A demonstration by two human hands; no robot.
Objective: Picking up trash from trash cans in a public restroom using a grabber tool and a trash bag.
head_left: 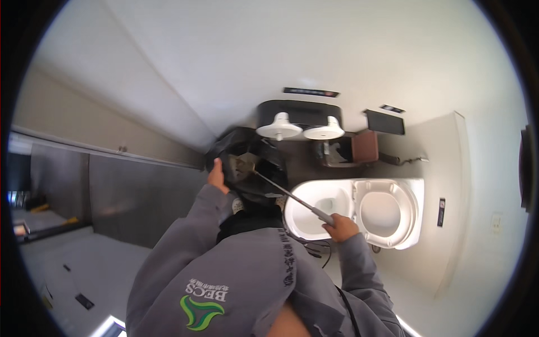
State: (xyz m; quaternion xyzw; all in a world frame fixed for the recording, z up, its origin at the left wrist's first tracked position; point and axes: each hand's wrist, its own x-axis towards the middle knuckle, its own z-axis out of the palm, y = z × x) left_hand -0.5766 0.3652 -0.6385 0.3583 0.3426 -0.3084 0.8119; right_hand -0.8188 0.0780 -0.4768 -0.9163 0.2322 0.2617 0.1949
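My right hand [341, 228] is closed around the grey grip of a long-handled tool [286, 191] with a thin metal shaft. The shaft slants across the toilet bowl, and its far end sits inside an open black plastic bag [269, 162]. Pale, crumpled contents [242, 164] show around that end; their kind is unclear. My left hand [217, 179] holds the bag's left rim, part of its fingers hidden. Just right of the bag, the white toilet [318, 185] has its seat and lid [410, 215] raised.
A black wall box [299, 111] with two white round fittings [280, 128] juts out above the bag. Behind the toilet is a small bin with its brown lid [365, 146] up and white paper [337, 153] inside. A partition [113, 97] runs along the left; cables [316, 250] lie beside the toilet.
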